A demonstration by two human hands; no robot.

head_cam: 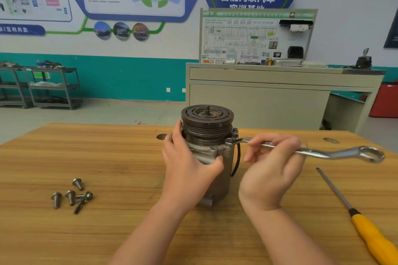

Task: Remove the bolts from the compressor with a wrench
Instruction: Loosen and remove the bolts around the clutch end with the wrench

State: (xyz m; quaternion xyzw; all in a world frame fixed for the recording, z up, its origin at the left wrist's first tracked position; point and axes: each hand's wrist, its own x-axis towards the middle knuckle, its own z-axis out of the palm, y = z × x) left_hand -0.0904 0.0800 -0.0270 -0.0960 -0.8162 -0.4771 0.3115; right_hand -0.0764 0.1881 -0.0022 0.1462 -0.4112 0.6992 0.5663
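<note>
One grey metal compressor with a dark grooved pulley stands upright mid-table. Left hand grips its body; right hand pinches the steel ring wrench seated on a bolt. Five loose bolts lie left, a yellow-handled screwdriver right.

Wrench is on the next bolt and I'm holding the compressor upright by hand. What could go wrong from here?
1. The compressor stands on end, steadied only by the left hand; a hard pull could tip it.
2. The right hand holds the wrench mid-shaft with fingers only; if the ring slips off the bolt, knuckles may hit the housing.
3. The loose bolts lie unboxed on the table and could roll away.
</note>
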